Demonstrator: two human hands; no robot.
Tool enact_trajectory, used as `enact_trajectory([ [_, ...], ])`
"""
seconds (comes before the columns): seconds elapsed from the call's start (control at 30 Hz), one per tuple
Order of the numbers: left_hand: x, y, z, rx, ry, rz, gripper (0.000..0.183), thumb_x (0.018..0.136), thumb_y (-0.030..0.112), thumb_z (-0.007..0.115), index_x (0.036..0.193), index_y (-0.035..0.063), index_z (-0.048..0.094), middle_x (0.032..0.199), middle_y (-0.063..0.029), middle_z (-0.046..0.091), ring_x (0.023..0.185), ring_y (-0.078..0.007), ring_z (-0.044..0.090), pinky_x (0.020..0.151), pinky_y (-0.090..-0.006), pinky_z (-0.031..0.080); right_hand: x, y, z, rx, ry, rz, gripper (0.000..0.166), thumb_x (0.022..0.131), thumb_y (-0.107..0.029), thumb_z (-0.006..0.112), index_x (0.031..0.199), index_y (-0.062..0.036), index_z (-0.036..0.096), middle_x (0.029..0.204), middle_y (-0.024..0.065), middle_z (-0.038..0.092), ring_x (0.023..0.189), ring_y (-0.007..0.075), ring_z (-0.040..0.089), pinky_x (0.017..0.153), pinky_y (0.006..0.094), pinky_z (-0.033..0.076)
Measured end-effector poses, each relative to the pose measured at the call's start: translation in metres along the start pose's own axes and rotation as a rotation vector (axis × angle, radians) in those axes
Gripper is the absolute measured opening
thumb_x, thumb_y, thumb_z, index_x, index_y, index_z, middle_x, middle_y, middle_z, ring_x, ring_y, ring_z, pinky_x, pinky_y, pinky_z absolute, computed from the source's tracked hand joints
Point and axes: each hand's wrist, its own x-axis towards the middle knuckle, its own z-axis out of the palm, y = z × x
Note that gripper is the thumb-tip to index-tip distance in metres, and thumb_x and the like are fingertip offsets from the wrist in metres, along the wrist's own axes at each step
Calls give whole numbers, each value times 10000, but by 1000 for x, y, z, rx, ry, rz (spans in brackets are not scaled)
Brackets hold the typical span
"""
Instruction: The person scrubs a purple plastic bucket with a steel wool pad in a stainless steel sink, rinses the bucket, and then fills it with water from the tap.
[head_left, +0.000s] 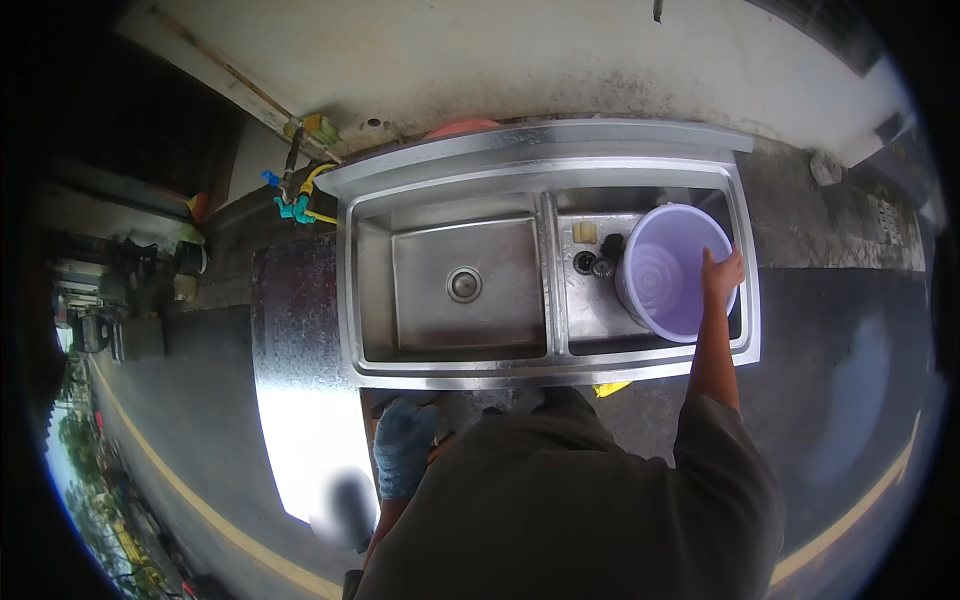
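Observation:
A purple plastic bucket (667, 274) stands in the right basin of a stainless steel double sink (551, 367). My right hand (722, 271) grips the bucket's right rim, thumb inside the wall. My left hand (405, 442), low beside my body, is covered by a light blue fuzzy cloth or mitt, so its fingers are hidden. Left of the bucket in the same basin lie a yellowish sponge-like block (584, 232), a dark scrubber (613, 245) and a strainer (601, 268) beside the drain (583, 262). The left basin (465, 322) shows its drain and bare steel walls.
Taps with teal and blue fittings (295, 208) and a yellow hose stand off the sink's back left corner. A dark-topped table (296, 322) adjoins the sink's left side. Behind the sink are a stained wall (525, 67) and a reddish round object (461, 127).

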Motion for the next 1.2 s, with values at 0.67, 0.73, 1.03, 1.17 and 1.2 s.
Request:
enact_trajectory([
  [0.67, -34, -38, 6, -90, 357, 142, 104, 831, 47, 744, 857, 122, 677, 797, -56, 561, 850, -273, 608, 738, -405, 522, -69, 43, -106, 731, -295, 422, 259, 847, -113, 695, 1070, 17, 722, 746, 10, 602, 573, 95, 500, 484, 298, 403],
  [0.73, -56, -52, 9, 101, 195, 100, 101, 831, 57, 737, 829, 129, 665, 784, -62, 567, 834, -271, 614, 713, -414, 514, -63, 24, -135, 729, -216, 285, 239, 857, -121, 704, 1057, 8, 734, 728, -3, 600, 555, 84, 485, 478, 292, 373],
  [1.03, -162, -85, 11, -410, 248, -462, 147, 909, 44, 668, 765, 71, 662, 764, -89, 628, 732, -301, 643, 658, -402, 526, -83, -86, -197, 1119, -350, 212, 280, 961, -113, 730, 1217, 0, 734, 950, 36, 739, 822, 152, 687, 723, 312, 529],
  [1.17, -233, -106, 36, -756, 330, -721, 139, 913, 60, 677, 775, 68, 662, 772, -90, 634, 740, -298, 647, 665, -404, 528, -111, -126, -194, 1266, -374, 263, 329, 974, -161, 752, 1271, -29, 699, 1029, 46, 738, 839, 129, 703, 677, 270, 534],
  [1.2, -251, -111, 44, -819, 345, -771, 137, 914, 64, 679, 778, 67, 662, 774, -90, 636, 742, -298, 648, 667, -405, 529, -119, -136, -195, 1305, -375, 293, 337, 977, -168, 756, 1276, -28, 695, 1041, 53, 739, 858, 135, 711, 693, 274, 547],
])
